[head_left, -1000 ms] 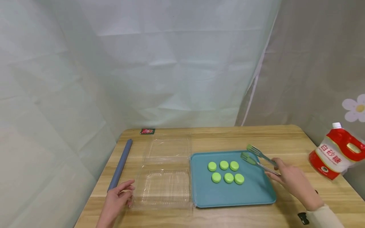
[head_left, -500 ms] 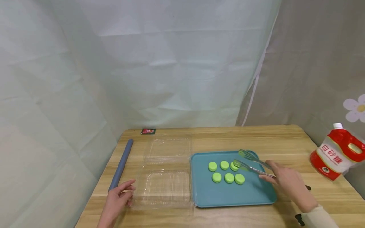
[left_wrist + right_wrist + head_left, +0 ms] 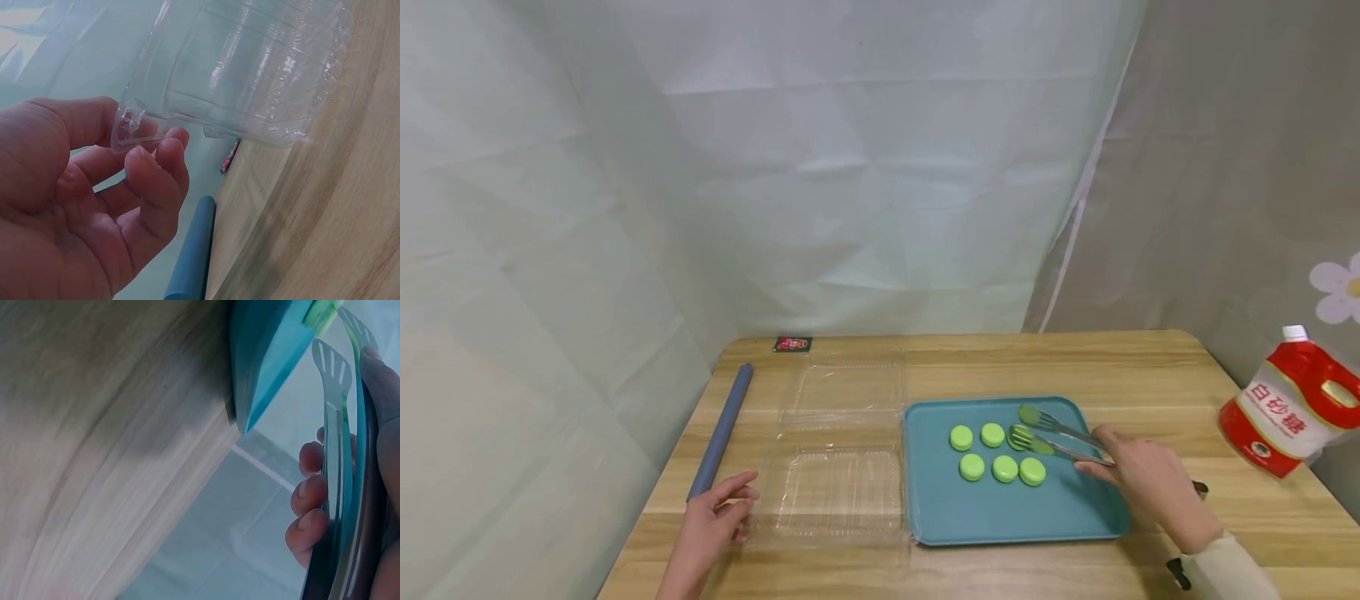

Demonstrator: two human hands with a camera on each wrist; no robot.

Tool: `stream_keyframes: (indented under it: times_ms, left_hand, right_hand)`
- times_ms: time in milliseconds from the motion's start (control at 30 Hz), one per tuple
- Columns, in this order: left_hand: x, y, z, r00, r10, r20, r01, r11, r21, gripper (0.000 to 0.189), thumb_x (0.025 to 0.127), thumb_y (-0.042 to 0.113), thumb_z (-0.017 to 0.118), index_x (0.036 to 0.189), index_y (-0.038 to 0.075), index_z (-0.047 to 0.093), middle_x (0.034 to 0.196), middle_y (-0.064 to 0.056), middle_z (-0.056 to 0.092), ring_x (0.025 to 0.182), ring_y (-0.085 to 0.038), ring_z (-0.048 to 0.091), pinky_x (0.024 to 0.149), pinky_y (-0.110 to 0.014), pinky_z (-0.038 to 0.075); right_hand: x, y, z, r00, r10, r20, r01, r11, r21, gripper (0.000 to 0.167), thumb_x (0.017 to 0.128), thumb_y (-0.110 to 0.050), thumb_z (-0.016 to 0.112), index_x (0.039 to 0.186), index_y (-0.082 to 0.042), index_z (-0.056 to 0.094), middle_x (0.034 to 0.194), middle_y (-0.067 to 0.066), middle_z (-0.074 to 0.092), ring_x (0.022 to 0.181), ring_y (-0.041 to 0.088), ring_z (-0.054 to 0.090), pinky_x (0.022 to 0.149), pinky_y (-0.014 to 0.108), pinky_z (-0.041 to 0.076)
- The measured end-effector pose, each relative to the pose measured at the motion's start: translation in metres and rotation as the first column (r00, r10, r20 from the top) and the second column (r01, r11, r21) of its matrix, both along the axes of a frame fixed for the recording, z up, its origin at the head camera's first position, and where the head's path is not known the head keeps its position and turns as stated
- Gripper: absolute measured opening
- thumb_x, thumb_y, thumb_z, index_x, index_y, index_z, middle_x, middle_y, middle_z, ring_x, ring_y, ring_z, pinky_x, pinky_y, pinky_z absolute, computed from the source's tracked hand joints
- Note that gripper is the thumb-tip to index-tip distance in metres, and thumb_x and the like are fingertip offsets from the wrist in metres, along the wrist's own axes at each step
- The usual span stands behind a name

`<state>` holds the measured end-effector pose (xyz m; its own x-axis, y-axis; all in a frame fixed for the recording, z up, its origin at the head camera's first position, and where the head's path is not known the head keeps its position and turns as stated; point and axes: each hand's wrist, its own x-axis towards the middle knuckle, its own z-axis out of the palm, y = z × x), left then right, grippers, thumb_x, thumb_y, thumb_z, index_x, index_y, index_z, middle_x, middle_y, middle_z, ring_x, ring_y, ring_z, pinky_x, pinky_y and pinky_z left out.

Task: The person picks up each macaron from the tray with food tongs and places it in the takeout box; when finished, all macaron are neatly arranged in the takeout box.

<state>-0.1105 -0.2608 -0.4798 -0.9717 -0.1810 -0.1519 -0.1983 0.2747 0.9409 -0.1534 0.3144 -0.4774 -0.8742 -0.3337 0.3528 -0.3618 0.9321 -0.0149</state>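
My right hand [image 3: 1150, 483] grips a pair of tongs [image 3: 334, 437] with slotted green tips and long metal arms. Their spread tips lie at the back right green macaron [image 3: 1017, 437], partly covering it in the head view. Several other green macarons [image 3: 1005, 469] sit in two rows on a blue tray [image 3: 1000, 521]. To the tray's left lies a clear plastic box [image 3: 842, 492], its hinged lid [image 3: 850, 390] laid back. My left hand [image 3: 711, 517] pinches the box's left rim near a corner; the left wrist view has the rim between thumb and fingers.
A blue-grey rolling pin [image 3: 722, 429] lies left of the box. A small dark red packet [image 3: 793, 344] is at the table's back edge. On the right stands a red and white bag of sugar [image 3: 1281, 408] with a white cap.
My right hand has moved left and slightly down, bringing the tongs' tips from the tray's back right corner to the back right macaron. My left hand stays at the box.
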Motion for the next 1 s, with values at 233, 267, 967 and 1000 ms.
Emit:
stream_keyframes:
  times_ms: [233, 267, 967, 1000]
  left_hand:
    - [0.0, 0.002, 0.001, 1.0, 0.007, -0.02, -0.007, 1.0, 0.0, 0.043, 0.092, -0.014, 0.053, 0.135, -0.011, 0.056, 0.102, -0.017, 0.064, 0.063, -0.015, 0.056, 0.05, -0.027, 0.048]
    - [0.0, 0.002, 0.001, 1.0, 0.008, -0.02, -0.008, 1.0, 0.001, 0.043, 0.092, -0.014, 0.053, 0.135, -0.011, 0.056, 0.102, -0.017, 0.064, 0.063, -0.015, 0.056, 0.05, -0.027, 0.048]
    - [0.003, 0.0, -0.001, 1.0, 0.005, -0.03, -0.005, 1.0, 0.018, 0.044, 0.093, -0.013, 0.054, 0.136, -0.01, 0.056, 0.102, -0.018, 0.064, 0.063, -0.016, 0.056, 0.049, -0.026, 0.045]
    - [0.002, 0.0, -0.001, 0.999, 0.003, -0.033, -0.002, 1.0, 0.02, 0.043, 0.093, -0.013, 0.054, 0.136, -0.01, 0.056, 0.102, -0.018, 0.064, 0.063, -0.017, 0.056, 0.049, -0.026, 0.045]
  right_hand:
    - [0.0, 0.0, -0.004, 0.998, 0.021, -0.053, -0.022, 1.0, -0.017, 0.042, 0.076, -0.048, 0.082, 0.08, -0.019, 0.052, 0.062, -0.012, 0.03, 0.051, 0.006, 0.029, 0.042, 0.026, 0.024]
    - [0.0, 0.001, -0.004, 0.998, 0.024, -0.061, -0.025, 0.999, -0.02, 0.042, 0.076, -0.048, 0.082, 0.079, -0.019, 0.051, 0.061, -0.012, 0.029, 0.051, 0.006, 0.028, 0.042, 0.025, 0.024]
    - [-0.01, -0.005, 0.018, 0.99, 0.093, -0.107, -0.093, 0.996, -0.002, 0.036, 0.073, -0.039, 0.087, 0.081, -0.014, 0.063, 0.059, -0.011, 0.032, 0.048, 0.004, 0.028, 0.041, 0.023, 0.022]
    - [-0.01, -0.006, 0.019, 0.989, 0.1, -0.113, -0.101, 0.995, 0.0, 0.036, 0.073, -0.039, 0.087, 0.082, -0.014, 0.064, 0.059, -0.012, 0.031, 0.048, 0.004, 0.028, 0.041, 0.023, 0.022]
